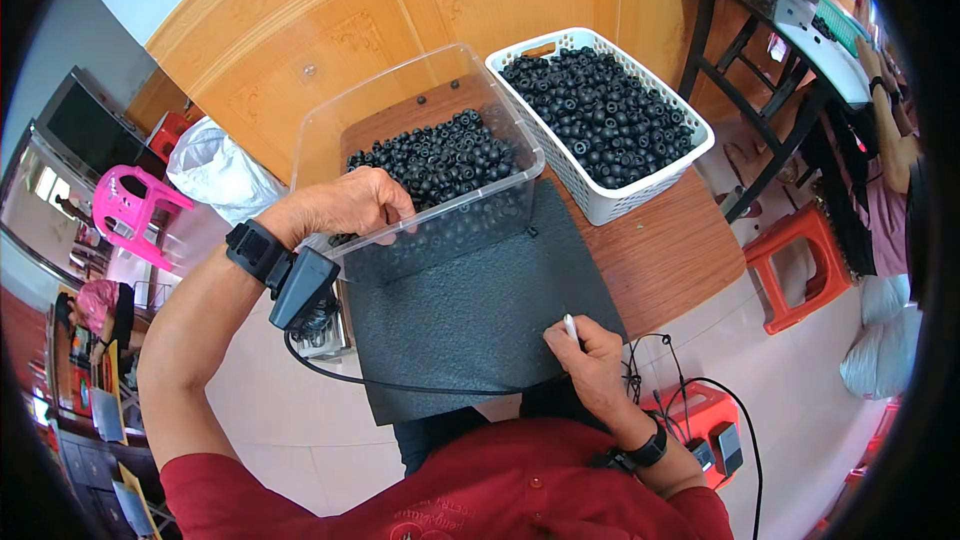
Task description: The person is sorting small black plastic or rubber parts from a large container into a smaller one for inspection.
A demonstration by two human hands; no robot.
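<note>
My left hand reaches over the near-left rim of a clear plastic bin. Its fingers are curled downward close to the rim, and whatever they hold is hidden. Inside the bin lies a heap of small round black parts with holes in them. My right hand is closed around a slim white pen-like tool, whose rounded end sticks up past the thumb. That hand is above the near right part of a dark grey mat. One small black part rests on the mat beside the bin.
A white plastic basket, full of similar black parts, stands right of the bin on the wooden table. A black cable runs from my left wrist across the mat. Red stools and another person are at right.
</note>
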